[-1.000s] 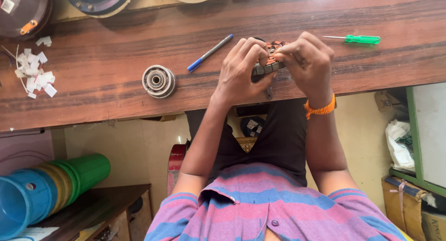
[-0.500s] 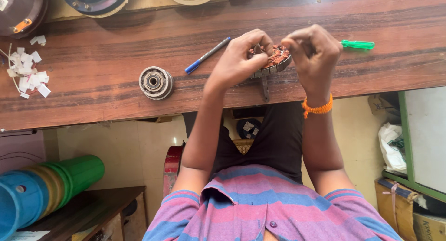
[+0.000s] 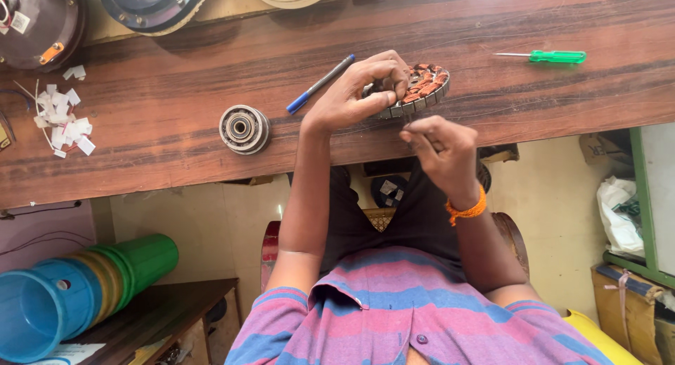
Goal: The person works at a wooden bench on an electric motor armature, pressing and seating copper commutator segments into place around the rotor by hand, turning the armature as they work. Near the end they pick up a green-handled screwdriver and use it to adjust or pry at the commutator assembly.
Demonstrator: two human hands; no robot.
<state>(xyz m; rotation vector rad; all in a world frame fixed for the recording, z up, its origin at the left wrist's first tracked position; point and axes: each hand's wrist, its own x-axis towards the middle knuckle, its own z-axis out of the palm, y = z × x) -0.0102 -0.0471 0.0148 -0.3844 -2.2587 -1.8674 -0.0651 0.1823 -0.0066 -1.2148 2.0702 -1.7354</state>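
Centre of frame: left hand [image 3: 351, 98] clamps the round wound stator [image 3: 420, 89] (copper coils up) at its left rim, tilted on the wooden bench [image 3: 176, 119]. Right hand [image 3: 439, 150] sits just below the stator, fingertips pinched together, whether on anything I cannot tell. Blue pen [image 3: 320, 84] and bearing hub [image 3: 244, 129] lie leftward; green screwdriver [image 3: 548, 55] upper right.

Wooden bench [image 3: 176, 119]: bearing [image 3: 244, 129], pen [image 3: 320, 84], screwdriver [image 3: 548, 56], paper bits [image 3: 63, 122].
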